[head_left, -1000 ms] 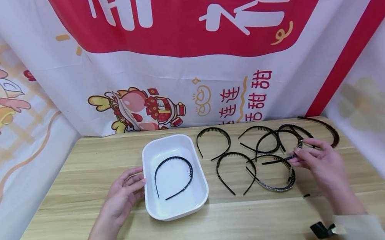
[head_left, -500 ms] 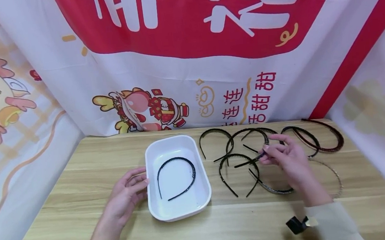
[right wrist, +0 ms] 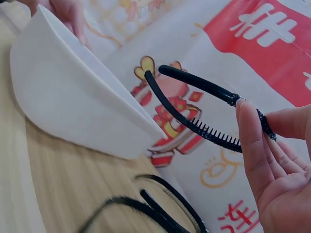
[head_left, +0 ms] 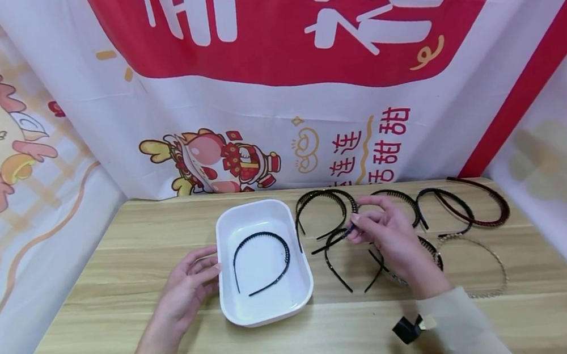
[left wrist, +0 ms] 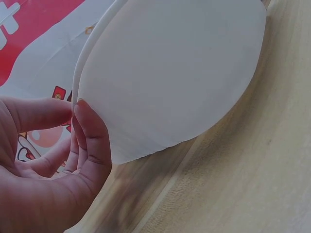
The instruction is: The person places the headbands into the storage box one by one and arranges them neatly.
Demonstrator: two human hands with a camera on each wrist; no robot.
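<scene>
My left hand [head_left: 191, 283] pinches the left rim of a white plastic tray [head_left: 268, 318] between thumb and fingers. Inside the tray lies one thin black headband [head_left: 287, 252]. Held in my right hand [head_left: 388, 238] is a black toothed headband [right wrist: 197, 83], pinched on one side where dark glittery beading covers it. Its two tips point toward the tray in the right wrist view. Below this hand, a black headband [head_left: 338, 277] on the table is partly covered, and a glittery-edged one [head_left: 436, 253] is mostly hidden by the wrist.
Further headbands lie to the right: a black one [head_left: 343, 208] at the back, another black one [head_left: 408, 196], a dark reddish one [head_left: 504, 210] and a thin silvery one [head_left: 503, 272]. Printed cloth [head_left: 215, 104] hangs behind the wooden table [head_left: 88, 275].
My right hand has carried the black headband leftward from the right-hand group toward the tray, uncovering the silvery headband. My left hand stays on the tray's rim.
</scene>
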